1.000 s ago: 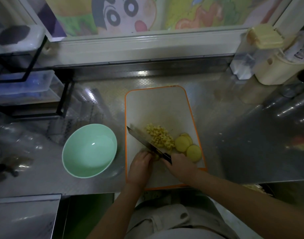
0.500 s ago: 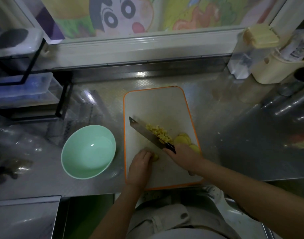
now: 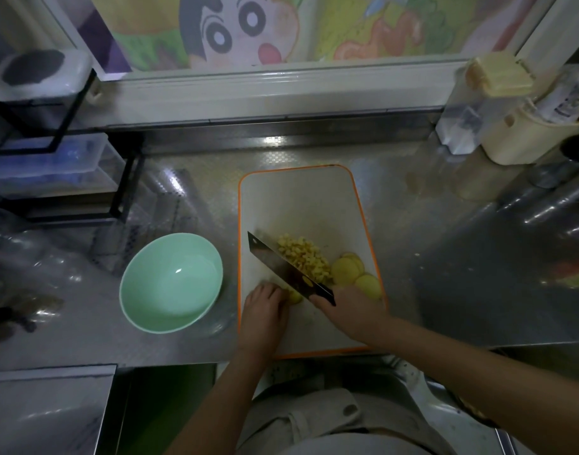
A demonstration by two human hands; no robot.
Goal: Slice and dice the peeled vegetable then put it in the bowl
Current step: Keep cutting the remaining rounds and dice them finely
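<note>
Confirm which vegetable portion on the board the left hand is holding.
The small piece held by the left hand, on the near side of the knife. The diced pile and round slices lie free beyond the blade.

I have one wide head-worn view, looking forward and steeply down, close above the cutting board [image 3: 298, 205] on the surface [image 3: 429, 244].
</note>
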